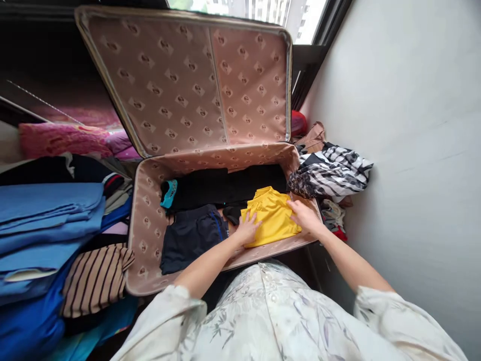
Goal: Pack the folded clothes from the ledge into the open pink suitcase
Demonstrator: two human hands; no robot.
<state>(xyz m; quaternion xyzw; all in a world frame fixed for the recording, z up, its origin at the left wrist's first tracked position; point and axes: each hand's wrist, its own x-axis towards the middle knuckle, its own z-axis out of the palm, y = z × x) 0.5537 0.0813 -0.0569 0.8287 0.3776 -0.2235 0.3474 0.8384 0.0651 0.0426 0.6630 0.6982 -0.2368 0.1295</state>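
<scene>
Both my hands lie flat on the yellow shirt (271, 216) in the suitcase (145, 235), near its front right corner. Left hand (247, 229) on its left edge, fingers spread, pressing, not gripping. Right hand (305, 215) on its right edge, fingers together, flat. Shirt lies between the hands, long axis left-right. Dark shorts (191, 235) just left; black clothes (225, 186) behind.

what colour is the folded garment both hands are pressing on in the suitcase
Bright yellow. The folded garment lies in the open suitcase; the head view shows it.
</scene>
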